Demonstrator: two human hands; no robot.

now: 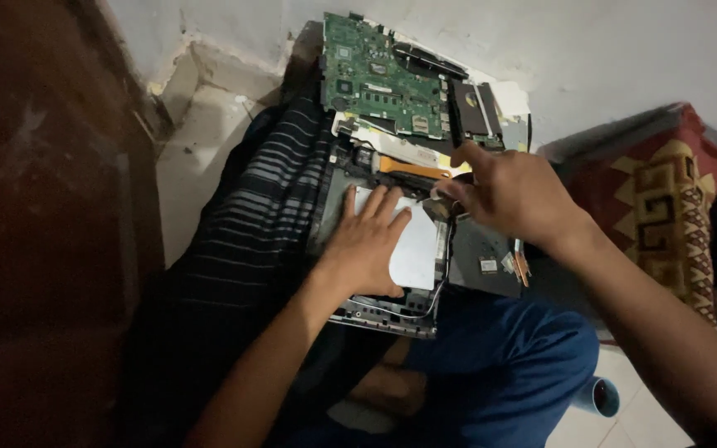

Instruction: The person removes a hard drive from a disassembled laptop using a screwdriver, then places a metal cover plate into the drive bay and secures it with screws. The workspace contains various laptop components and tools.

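Two hands over an opened laptop chassis (392, 311) resting on my lap. Left hand (371, 241) lies flat, fingers spread and grasping nothing, pressing on a white rectangular sheet (418, 249) that covers the middle of the chassis. Right hand (512, 195) is clenched in a pinch at the sheet's upper right corner, by a small metal part (446, 203); I cannot tell exactly what the fingertips hold, too dark and too small.

A green motherboard (379, 75) leans against the white wall (607, 50) at the far end, tilted, just beyond the chassis. An orange strip (412, 168) and a pale bracket lie between board and chassis. A small square label (488, 265), pale on the dark panel, sits right of the sheet; its print is unreadable. A patterned red cushion (665, 199) is further right, a striped dark cloth (267, 207) left.

Risk, as I judge it: the motherboard is only propped, so a knock from the right wrist could tip it down onto the chassis. The lap is an unsteady support; a knee shift could slide the chassis off. Loose thin cables (425, 309) at the near edge could snag.
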